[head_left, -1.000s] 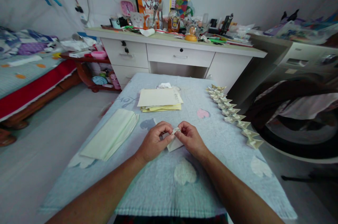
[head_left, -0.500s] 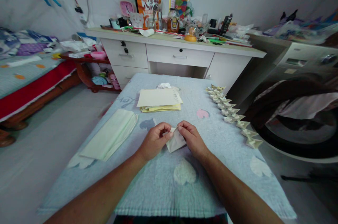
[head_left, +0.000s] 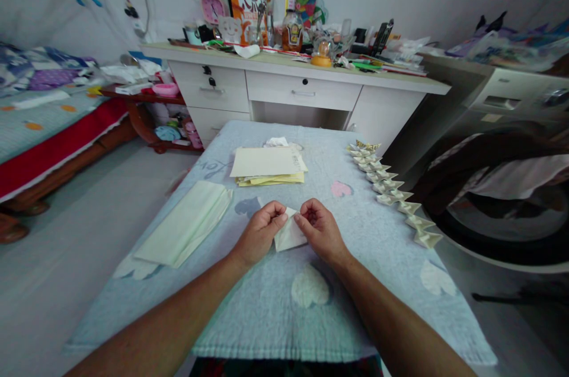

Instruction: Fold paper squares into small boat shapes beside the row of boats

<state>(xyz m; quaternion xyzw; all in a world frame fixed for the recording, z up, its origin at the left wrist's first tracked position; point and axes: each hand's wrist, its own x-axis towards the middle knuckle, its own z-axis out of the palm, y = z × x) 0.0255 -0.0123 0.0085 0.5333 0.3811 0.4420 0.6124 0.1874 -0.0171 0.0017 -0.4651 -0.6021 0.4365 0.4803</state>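
Between my hands is a small folded piece of pale paper (head_left: 288, 236), held just over the cloth-covered table (head_left: 249, 306). My left hand (head_left: 263, 227) pinches its upper left edge between thumb and fingers. On the other side my right hand (head_left: 320, 231) grips the upper right edge, thumb on top. Beyond the hands lies a stack of cream and yellow paper sheets (head_left: 267, 163). To the left rests a pile of pale green paper (head_left: 184, 223). A row of folded paper boats (head_left: 391, 192) runs along the table's right edge.
A white desk (head_left: 306, 92) stands behind the table, its top crowded with a jar (head_left: 292, 32), an orange snack bag (head_left: 249, 0) and other items. To the right is a washing machine (head_left: 502, 128); at left, a bed (head_left: 57, 122). Crumpled white tissue (head_left: 276, 141) lies behind the stack.
The folded paper has turned slightly between my fingers and now sits a little further left. My right thumb has shifted along its upper edge. The sheets and boats stay put.
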